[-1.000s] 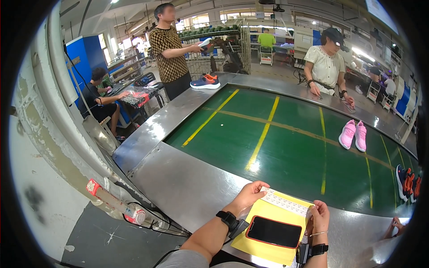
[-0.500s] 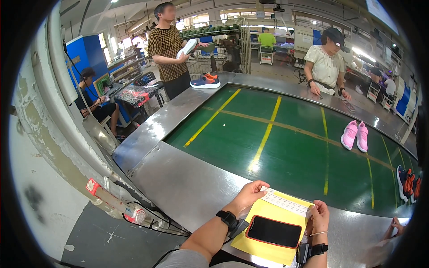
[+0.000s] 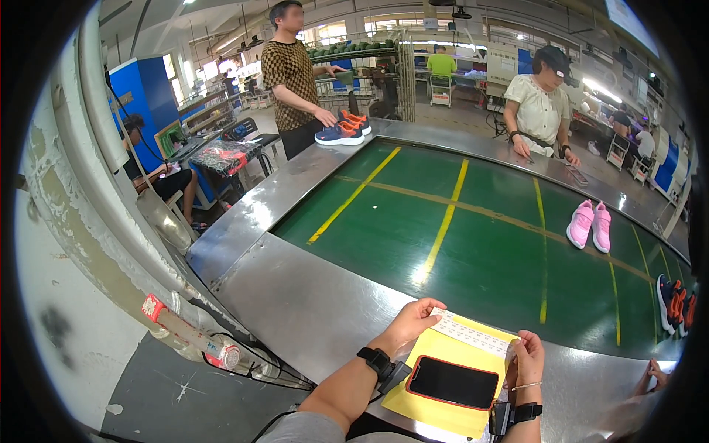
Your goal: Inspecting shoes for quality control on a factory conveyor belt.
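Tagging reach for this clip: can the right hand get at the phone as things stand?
Probably yes: the phone lies uncovered on the yellow sheet, close to the right hand, though that hand would likely need to release its end of the white strip first.

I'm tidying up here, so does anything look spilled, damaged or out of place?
Yes: a small white scrap lies alone on the green belt, away from the shoes, so it looks like stray litter. The wall at far left also looks damaged: its paint is chipped and patchy. I see no spill.
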A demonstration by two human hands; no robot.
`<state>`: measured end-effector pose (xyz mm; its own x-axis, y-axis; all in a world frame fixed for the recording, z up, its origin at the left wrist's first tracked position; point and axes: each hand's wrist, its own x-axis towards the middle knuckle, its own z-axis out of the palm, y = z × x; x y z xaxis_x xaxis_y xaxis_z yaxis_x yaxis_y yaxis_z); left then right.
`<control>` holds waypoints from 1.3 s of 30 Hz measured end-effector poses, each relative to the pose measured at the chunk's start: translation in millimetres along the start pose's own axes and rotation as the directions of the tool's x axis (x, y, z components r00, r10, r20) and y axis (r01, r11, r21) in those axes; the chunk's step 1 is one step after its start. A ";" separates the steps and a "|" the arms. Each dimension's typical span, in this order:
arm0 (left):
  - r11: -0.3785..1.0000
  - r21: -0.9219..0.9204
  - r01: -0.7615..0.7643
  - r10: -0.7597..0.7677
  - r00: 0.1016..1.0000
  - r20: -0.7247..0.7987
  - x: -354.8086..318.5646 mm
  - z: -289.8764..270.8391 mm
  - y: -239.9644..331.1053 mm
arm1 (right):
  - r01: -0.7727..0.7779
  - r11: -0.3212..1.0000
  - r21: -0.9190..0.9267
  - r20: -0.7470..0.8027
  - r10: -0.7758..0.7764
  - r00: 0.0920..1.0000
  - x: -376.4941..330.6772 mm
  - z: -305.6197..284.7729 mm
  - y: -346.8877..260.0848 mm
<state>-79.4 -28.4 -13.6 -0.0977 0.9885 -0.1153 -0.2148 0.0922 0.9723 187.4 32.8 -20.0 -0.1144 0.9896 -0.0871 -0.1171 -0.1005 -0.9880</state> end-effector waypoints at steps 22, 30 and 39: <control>1.000 -0.022 0.002 -0.002 1.000 0.000 1.9 -1.9 -4.3 | 0.015 1.000 -0.027 0.011 -0.015 1.000 1.1 -0.8 2.4; 1.000 0.007 0.008 -0.008 1.000 -0.008 0.1 0.0 0.9 | 0.004 1.000 -0.017 0.018 -0.004 1.000 0.9 -0.8 1.8; 1.000 -0.004 0.005 -0.005 1.000 -0.002 1.0 -1.8 -1.5 | -0.005 1.000 0.021 0.023 0.005 1.000 2.5 -1.9 5.5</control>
<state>-80.9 -27.8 -15.5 -0.0986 0.9878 -0.1207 -0.2192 0.0968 0.9709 188.3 34.9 -25.9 -0.1373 0.9865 -0.0889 -0.1368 -0.1078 -0.9847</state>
